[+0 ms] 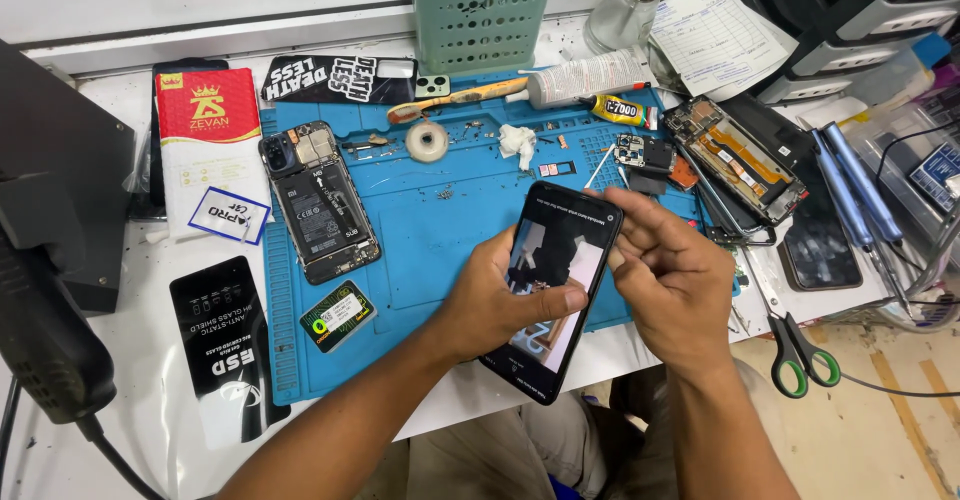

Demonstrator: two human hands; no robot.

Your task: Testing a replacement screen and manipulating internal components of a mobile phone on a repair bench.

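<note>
My left hand [500, 305] grips the phone [555, 285] over the desk [150, 410] edge; my right hand [665, 275], fingers curled, touches its side. It could slip and drop.

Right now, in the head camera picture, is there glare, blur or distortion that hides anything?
Head view: light is bright and even, shadows soft. The held phone shows reflections on its screen, so its content is unclear. The right hand looks slightly soft at the fingers; the left hand is sharp. Wide-lens bending shows at the edges, as on the blue mat.
</note>
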